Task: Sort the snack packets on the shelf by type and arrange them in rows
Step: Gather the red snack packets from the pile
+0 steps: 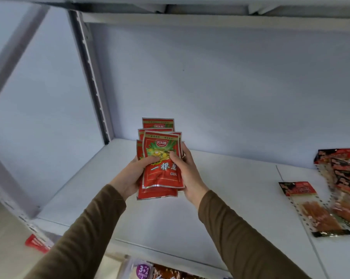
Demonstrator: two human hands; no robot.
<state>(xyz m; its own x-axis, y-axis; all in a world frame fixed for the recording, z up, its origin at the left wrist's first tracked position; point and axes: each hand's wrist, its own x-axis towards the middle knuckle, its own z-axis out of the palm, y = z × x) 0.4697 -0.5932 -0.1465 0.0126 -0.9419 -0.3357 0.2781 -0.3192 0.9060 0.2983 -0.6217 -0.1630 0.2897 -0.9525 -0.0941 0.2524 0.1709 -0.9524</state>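
Item: stack of red foil snack packets [161, 162], yellow-green print, fanned, above the white shelf [220, 198]. My left hand [130, 176] and right hand [187, 174] gripped its sides. Orange strip packets [311, 210] far right; bare shelf between.

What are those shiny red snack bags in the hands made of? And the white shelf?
The red snack packets look like glossy foil-lined plastic: silvery sealed edges, crinkles and shine. The flat white shelf board looks like matt painted metal or laminate; its smooth surface cannot settle which.
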